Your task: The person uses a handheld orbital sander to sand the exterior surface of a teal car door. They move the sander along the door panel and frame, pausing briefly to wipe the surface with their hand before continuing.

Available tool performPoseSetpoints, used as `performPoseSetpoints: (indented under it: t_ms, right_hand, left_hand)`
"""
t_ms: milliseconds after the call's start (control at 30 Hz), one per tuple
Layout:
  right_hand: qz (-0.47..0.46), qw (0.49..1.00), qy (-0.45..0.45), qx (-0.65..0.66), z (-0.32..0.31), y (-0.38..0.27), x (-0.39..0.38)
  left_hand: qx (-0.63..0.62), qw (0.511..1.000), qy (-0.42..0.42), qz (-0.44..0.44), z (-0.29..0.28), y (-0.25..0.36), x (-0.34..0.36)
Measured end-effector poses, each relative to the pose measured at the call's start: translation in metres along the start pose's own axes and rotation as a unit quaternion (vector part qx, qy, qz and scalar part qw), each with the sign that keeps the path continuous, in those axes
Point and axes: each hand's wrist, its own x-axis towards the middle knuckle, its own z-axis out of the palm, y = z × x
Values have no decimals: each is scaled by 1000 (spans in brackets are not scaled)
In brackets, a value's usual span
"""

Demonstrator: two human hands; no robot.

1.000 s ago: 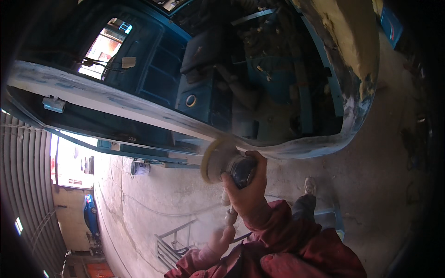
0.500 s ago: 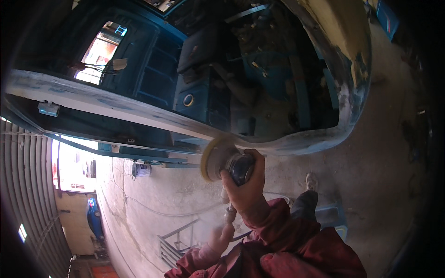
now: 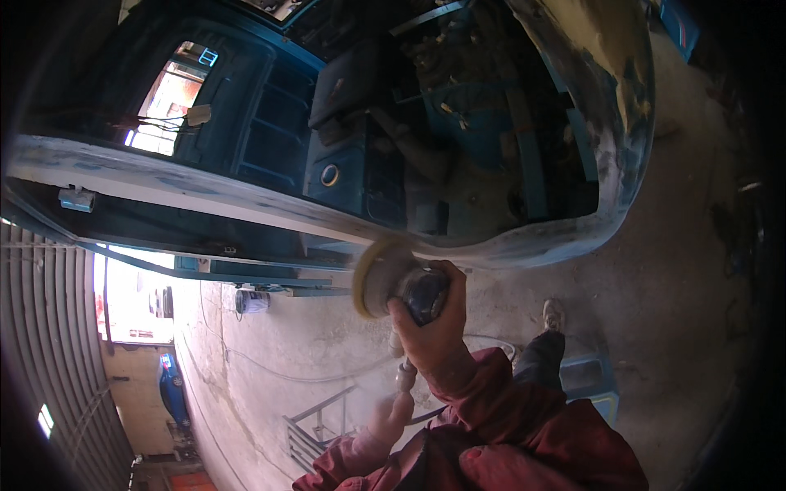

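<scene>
Sander (image 3: 397, 282) — right hand (image 3: 435, 329) clamped round its body, left hand (image 3: 386, 419) — blurred — gripping below the hose coupling (image 3: 405, 376).

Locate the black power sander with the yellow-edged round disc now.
In the head view, the sander sits near the centre, in the bare right hand, beside the whitish frame of the blue metal vehicle cab.

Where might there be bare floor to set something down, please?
Bare floor shows between the bucket and pale hose, and right of the shoe. It's crowded around the sander in the right hand, the metal frame and blue stool.
</scene>
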Motion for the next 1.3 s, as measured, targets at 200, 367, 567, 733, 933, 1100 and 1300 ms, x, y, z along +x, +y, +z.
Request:
performPoseSetpoints:
  t_ms: [200, 367, 567, 733, 933, 1100, 1300]
  right_hand:
    - [-62, 998, -33, -8, 3, -6, -2]
    - [-23, 999, 0, -47, -2, 3, -1]
    - [-29, 999, -18, 3, 2, 4, -4]
    - [-12, 999, -17, -32, -4, 10, -5]
    - [6, 1000, -2, -19, -5, 24, -8]
    - [40, 999, -3, -36, -12, 33, -10]
    - [13, 999, 13, -45, -14, 51, -12]
  left_hand:
    - [-45, 998, 24, -34, -6, -1, 0]
    - [-20, 999, -4, -36, -2, -6, 2]
    - [-27, 998, 14, -62, -5, -1, 1]
    - [-18, 999, 4, -51, -1, -1, 4]
    - [41, 998, -1, -44, 3, -6, 7]
    - [20, 996, -22, -78, 7, -10, 11]
    - [47, 996, -13, -71, 9, -23, 14]
